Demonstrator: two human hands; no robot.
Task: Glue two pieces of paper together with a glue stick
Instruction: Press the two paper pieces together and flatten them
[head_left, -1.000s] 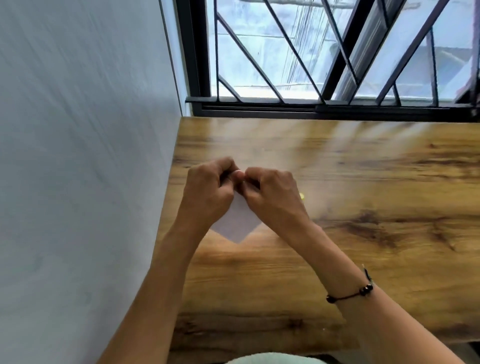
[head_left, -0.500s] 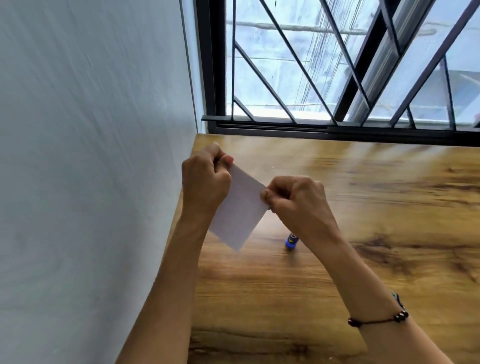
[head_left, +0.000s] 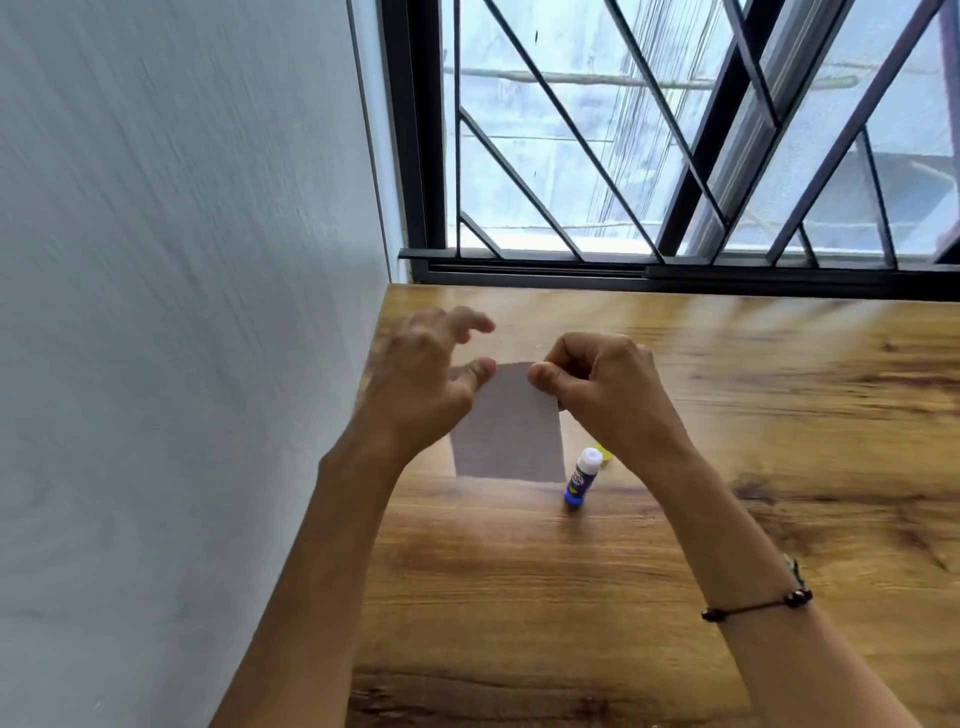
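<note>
right hand pinching the paper at its top corner; left hand blurry, fingers spread loose, thumb by the paper's edge; glue stick upright on the table, just right of the paper

You will find no text you can read here. The only printing sits on the blue label of the glue stick, standing on the table just beside the paper, and it is too small and blurred to make out any brand or number.
</note>
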